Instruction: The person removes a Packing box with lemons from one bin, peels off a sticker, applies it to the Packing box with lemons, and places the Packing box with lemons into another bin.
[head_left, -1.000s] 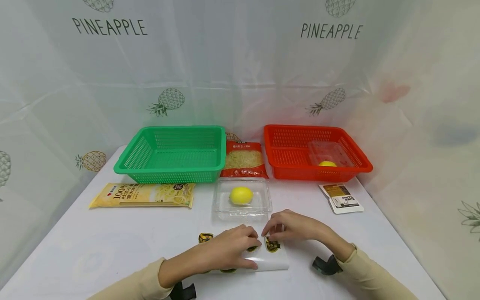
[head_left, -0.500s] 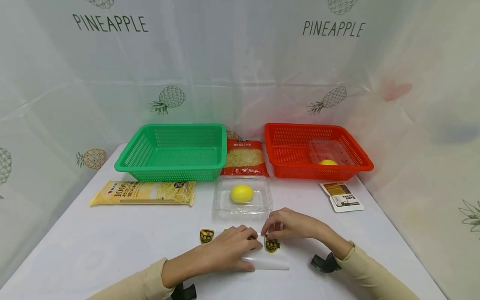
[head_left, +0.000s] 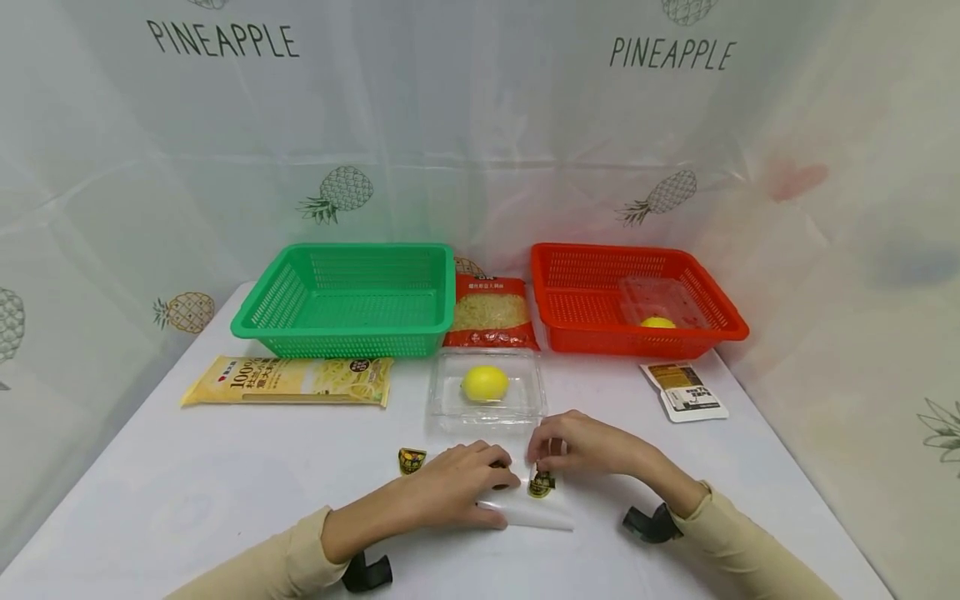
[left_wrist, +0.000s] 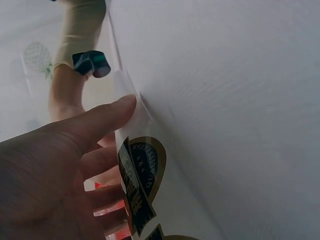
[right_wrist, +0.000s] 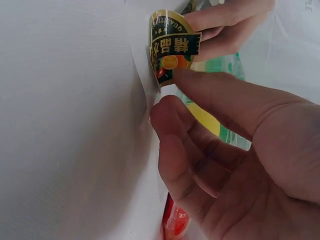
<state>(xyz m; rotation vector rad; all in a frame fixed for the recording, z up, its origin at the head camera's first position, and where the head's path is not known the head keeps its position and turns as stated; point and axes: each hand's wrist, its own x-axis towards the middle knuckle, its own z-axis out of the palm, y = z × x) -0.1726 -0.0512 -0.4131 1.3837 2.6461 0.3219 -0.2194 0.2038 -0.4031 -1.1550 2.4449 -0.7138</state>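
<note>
A white glossy sheet of stickers (head_left: 525,508) lies on the table, its near edge curving up. Across its left part my left hand (head_left: 457,487) holds it with bent fingers; in the left wrist view the thumb lies against the sheet's edge, and the other fingertips are hidden behind it. My right hand (head_left: 581,446) pinches the edge of a black-and-gold sticker (right_wrist: 172,47) between thumb and index finger. That sticker curls up, printed with fruit and lettering. Another black-and-gold sticker (head_left: 412,460) shows left of my left hand.
Just beyond the hands stands a clear plastic box (head_left: 450,404) with a lemon (head_left: 484,383) in it. Behind are a green basket (head_left: 345,343), a red basket (head_left: 637,340) and a red pasta bag (head_left: 491,312). A yellow noodle packet (head_left: 288,382) lies left, a small pouch (head_left: 684,392) right.
The sheet's near edge has risen a little at my left hand. My right fingers have shifted slightly right with the sticker's edge. The view has tilted slightly downward.
</note>
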